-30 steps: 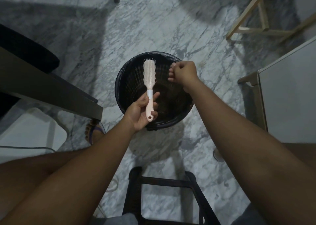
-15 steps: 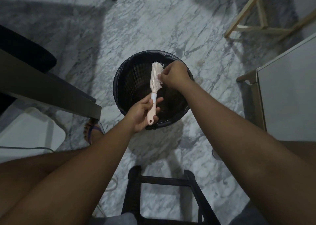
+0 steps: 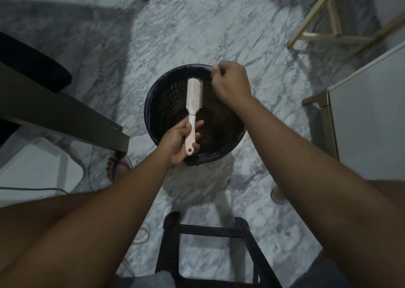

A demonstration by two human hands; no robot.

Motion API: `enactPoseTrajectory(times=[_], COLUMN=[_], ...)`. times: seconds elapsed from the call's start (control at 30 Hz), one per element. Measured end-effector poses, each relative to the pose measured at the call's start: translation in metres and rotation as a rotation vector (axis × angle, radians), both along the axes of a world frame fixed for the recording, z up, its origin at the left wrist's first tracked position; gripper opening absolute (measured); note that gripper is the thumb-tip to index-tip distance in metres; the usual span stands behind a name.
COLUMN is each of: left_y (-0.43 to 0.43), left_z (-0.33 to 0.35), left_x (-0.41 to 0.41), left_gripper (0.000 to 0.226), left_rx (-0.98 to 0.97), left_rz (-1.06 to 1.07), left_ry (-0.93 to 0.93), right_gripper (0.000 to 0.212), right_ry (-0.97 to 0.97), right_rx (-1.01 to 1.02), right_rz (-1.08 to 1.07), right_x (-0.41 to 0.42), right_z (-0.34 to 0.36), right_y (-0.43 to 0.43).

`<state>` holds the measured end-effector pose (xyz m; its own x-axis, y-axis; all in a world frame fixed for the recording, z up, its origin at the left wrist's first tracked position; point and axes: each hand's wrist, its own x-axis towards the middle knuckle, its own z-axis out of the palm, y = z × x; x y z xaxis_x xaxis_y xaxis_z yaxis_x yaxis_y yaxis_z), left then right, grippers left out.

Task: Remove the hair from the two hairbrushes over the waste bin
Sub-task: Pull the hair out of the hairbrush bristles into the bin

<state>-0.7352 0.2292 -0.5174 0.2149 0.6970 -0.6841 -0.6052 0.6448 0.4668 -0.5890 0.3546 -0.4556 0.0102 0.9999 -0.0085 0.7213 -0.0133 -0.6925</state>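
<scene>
A pink-and-white brush (image 3: 193, 94) points up-frame over the black bin (image 3: 154, 105); left hand (image 3: 177, 140) grips its handle, right hand (image 3: 230, 80) curled tight beside its head.

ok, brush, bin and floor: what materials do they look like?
Hairbrush: smooth moulded plastic by the look, pale pink, white collar.
Waste bin: likely black plastic, lattice wall, glossy liner over the rim.
Floor: grey-veined marble or marble-look tile.

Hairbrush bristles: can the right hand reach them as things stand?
Probably yes: the right hand is just beside the hairbrush head with nothing between, and the left hand holds only the handle.
</scene>
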Motion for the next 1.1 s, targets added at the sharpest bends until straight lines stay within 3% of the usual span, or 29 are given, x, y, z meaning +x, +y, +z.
enactPoseTrajectory(times=[0.17,0.43,0.6,0.83,1.1], left_y=[0.003,0.002,0.003,0.004,0.006], left_z=[0.004,-0.004,-0.003,0.004,0.009], left_x=[0.005,0.011,0.006,0.001,0.007], left_gripper=[0.043,0.044,0.042,0.043,0.044], left_rx=[0.016,0.033,0.027,0.037,0.062], left_rz=[-0.005,-0.007,-0.009,0.036,0.027], left_ry=[-0.025,-0.022,-0.005,-0.047,-0.067], right_gripper=[0.024,0.022,0.012,0.018,0.041], right_ry=[-0.239,-0.441,-0.325,0.265,0.122], right_rx=[-0.128,-0.145,-0.159,-0.380,-0.181], right_rz=[0.361,0.458,0.404,0.152,0.032], right_x=[-0.006,-0.013,-0.014,-0.001,-0.003], right_z=[-0.014,-0.011,-0.016,-0.012,-0.024], right_y=[-0.016,-0.020,-0.024,-0.013,-0.009])
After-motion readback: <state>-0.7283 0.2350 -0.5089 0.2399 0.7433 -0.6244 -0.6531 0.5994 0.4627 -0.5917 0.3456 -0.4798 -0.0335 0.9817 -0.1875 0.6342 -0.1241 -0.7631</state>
